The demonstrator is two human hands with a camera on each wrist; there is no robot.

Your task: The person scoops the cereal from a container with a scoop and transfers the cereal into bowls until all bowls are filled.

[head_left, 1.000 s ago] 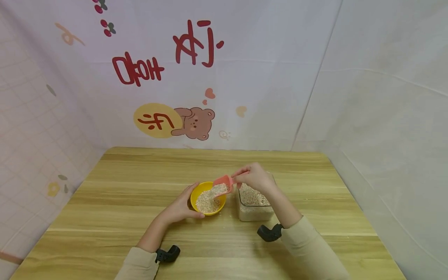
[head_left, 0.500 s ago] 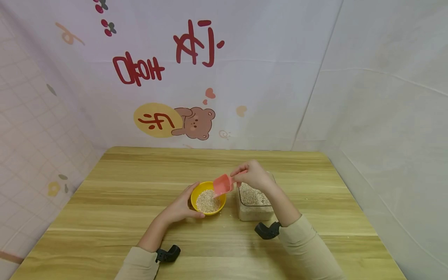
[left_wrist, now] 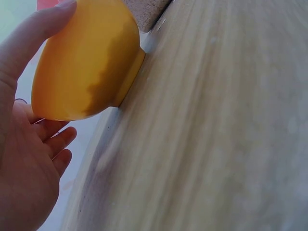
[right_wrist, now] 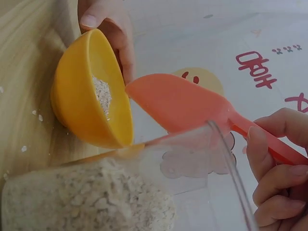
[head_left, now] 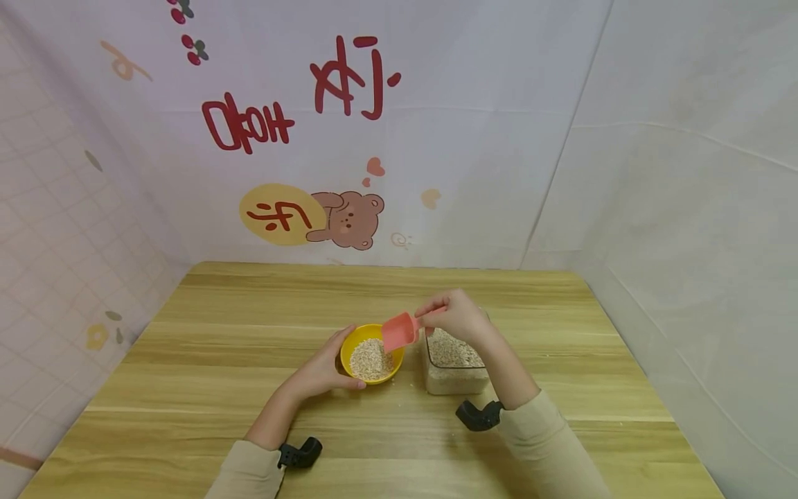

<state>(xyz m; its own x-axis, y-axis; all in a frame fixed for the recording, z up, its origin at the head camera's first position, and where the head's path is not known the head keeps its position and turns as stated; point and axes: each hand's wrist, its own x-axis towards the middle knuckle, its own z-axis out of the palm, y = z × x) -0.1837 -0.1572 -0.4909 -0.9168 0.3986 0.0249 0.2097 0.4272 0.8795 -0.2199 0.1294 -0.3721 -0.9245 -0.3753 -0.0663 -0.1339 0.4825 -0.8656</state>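
A yellow bowl (head_left: pixel 346 359) partly filled with oat flakes (head_left: pixel 370 361) stands on the table. My left hand (head_left: pixel 321 369) holds its left side, thumb near the front rim and fingers round the back, as the left wrist view shows of the bowl (left_wrist: pixel 89 57). In my right hand (head_left: pixel 458 317) is the handle of a pink scoop (head_left: pixel 400 331), whose tilted blade sits over the bowl's right rim. No flakes show in the scoop (right_wrist: pixel 180 101). Under my right forearm stands a clear square container (head_left: pixel 455 381) of oat flakes (right_wrist: pixel 103 197).
The wooden table (head_left: pixel 249 298) ends at a white cloth backdrop (head_left: pixel 474 138) with red characters and a printed bear. A few loose flakes (right_wrist: pixel 24 148) lie on the table near the bowl. A black wrist mount (head_left: pixel 480 416) juts from my right wrist.
The flakes in the scoop have slid out into the bowl, leaving the blade bare. The right hand rose slightly and came back down. The left hand and bowl have stayed put.
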